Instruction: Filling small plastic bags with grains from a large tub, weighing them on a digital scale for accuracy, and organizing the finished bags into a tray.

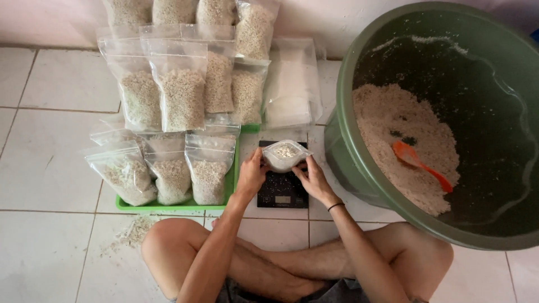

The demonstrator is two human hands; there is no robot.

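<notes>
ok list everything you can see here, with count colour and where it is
open pouch: one, clear, pale grain inside, on the scale, held by both hands
scale: one, black, on the floor ahead of the knees
filled pouches: a dozen or so, clear with pale grain, upper left, some on the tray
tray: one, green, left of the scale
empty bags: a stack, clear, behind the scale
tub: one, dark green, right, holding pale grain
scoop: one, orange, in the tub
spilled grain: left of the knee
left hand: on the pouch
right hand: on the pouch
</notes>
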